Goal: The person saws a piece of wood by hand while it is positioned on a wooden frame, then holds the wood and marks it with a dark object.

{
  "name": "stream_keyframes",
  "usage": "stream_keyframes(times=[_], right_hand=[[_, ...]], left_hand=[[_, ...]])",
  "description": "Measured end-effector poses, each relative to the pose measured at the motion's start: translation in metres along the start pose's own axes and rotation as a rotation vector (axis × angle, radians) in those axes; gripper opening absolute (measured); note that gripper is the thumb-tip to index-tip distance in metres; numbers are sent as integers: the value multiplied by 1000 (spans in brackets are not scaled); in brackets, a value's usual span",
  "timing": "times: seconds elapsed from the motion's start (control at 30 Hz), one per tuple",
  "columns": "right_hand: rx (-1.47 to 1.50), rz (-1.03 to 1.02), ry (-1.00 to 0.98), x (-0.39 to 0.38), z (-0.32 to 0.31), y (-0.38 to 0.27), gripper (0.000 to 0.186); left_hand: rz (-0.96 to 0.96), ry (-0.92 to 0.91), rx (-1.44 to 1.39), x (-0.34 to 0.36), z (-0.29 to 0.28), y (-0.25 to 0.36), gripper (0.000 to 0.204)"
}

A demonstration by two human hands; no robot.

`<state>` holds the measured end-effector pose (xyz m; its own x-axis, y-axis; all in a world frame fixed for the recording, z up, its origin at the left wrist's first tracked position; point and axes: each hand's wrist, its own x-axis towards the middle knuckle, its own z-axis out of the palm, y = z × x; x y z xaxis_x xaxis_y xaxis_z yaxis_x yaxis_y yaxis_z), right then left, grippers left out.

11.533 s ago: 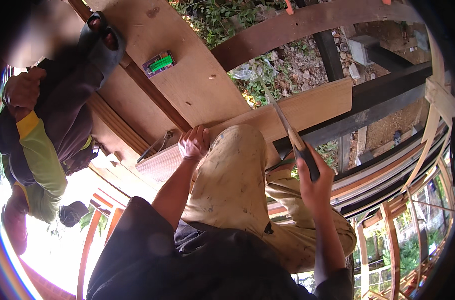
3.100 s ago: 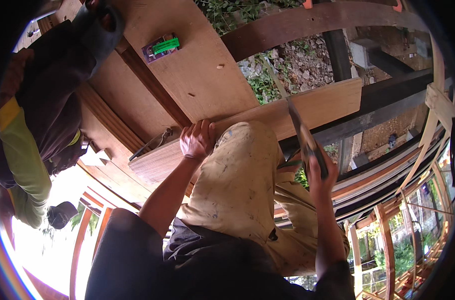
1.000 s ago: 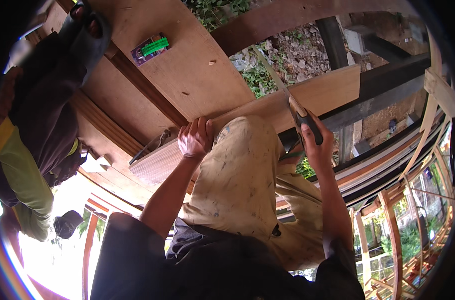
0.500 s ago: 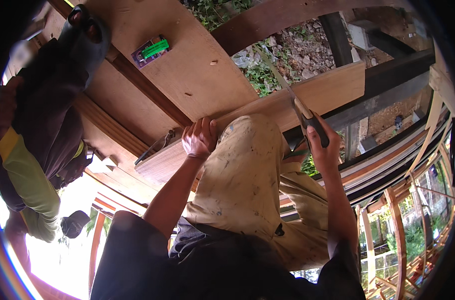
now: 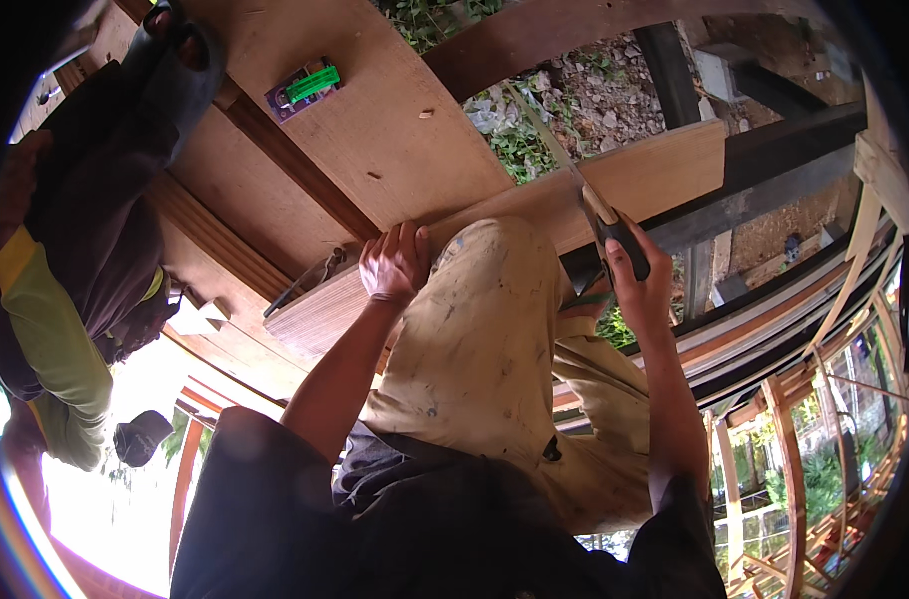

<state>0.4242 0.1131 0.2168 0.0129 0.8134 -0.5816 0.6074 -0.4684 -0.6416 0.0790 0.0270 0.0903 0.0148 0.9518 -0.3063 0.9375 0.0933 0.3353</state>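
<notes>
A long wooden plank (image 5: 664, 175) lies slantwise before me, with my bent knee in tan paint-stained trousers (image 5: 489, 299) against it. My left hand (image 5: 394, 262) is closed over the plank to the left of the knee, fingers across its top. In my right hand (image 5: 642, 275) is the dark handle of a handsaw (image 5: 596, 203). Its thin blade crosses the plank right of the knee and points up and away over the gap beyond. The toothed edge and the depth of any cut are too small to make out.
Wide boards (image 5: 404, 140) form a platform at the upper left, bearing a green lighter (image 5: 312, 85) on a small purple box. A pincer-like metal tool (image 5: 309, 280) lies by the plank's left end. Another person (image 5: 85, 260) bends at far left. Dark beams (image 5: 764, 195) span rubble below.
The whole view has shifted slightly. Both hands keep their holds, and the saw stays across the plank at nearly the same place.
</notes>
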Motion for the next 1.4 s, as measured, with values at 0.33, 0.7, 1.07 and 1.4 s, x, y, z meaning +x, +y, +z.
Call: stream_keyframes(times=[0.33, 0.7, 1.07, 1.4], right_hand=[[-45, 144, -72, -128, -85, -40, 61], [-11, 217, -43, -132, -87, -42, 70], [30, 150, -31, -30, -7, -4, 56], [140, 221, -27, -53, -28, 9, 52]], left_hand=[[-60, 32, 8, -10, -6, -9, 28], [-41, 66, 15, -8, -5, -13, 26], [-22, 5, -23, -11, -2, -1, 25], [-4, 84, -33, -1, -1, 1, 27]])
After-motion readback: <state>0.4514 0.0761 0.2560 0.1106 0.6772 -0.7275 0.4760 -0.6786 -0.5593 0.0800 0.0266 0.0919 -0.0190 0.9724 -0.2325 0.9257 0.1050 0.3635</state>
